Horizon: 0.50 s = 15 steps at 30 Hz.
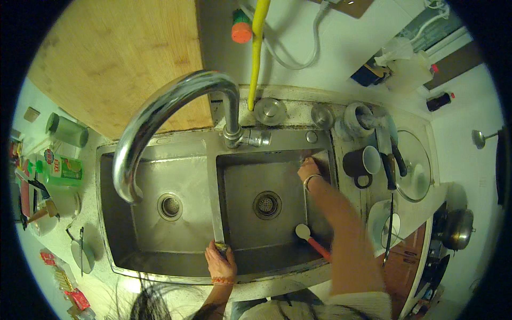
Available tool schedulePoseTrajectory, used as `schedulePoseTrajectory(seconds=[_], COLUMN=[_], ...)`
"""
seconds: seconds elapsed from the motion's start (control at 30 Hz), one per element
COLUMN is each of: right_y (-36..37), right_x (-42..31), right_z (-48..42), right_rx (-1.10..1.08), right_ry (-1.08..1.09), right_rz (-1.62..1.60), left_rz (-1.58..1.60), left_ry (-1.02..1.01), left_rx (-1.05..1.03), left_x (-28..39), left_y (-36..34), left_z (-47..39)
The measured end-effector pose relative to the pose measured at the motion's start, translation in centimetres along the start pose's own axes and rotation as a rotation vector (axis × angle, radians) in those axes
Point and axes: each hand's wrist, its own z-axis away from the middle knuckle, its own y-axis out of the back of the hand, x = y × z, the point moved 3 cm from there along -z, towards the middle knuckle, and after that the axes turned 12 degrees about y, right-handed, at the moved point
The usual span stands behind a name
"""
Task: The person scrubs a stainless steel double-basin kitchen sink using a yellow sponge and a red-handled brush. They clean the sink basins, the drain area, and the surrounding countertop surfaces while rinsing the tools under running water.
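A stainless-steel double-bowl sink lies before me. My left hand is at the front end of its divider, fingers closed around what looks like a small scrubbing sponge. Deep in the back right corner of the right bowl, my right hand reaches to the wall; a small thing may be at its fingertips, but the fingers are partly hidden. A spoon with a pale head and red handle lies in the right bowl, partly behind my right forearm. The right bowl's drain strainer is uncovered.
A chrome faucet arches over the left bowl. Behind it leans a wooden board. To the right are a dark mug, knives and a glass lid. A green detergent bottle is at left.
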Motion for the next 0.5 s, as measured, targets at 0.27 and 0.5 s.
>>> schedulePoseTrajectory(seconds=[0.27,0.5], right_y=[2.0,-5.0], right_x=[2.0,0.6], right_z=[6.2,-1.6], right_rx=[0.323,0.323], right_ry=[-0.020,0.097], right_rz=[0.123,0.116], left_rz=[0.038,0.043], left_ry=[-0.001,0.051], left_rx=[-0.001,-0.039], left_x=[1.2,1.6], left_y=[0.3,-0.5], left_z=[-0.1,-0.2])
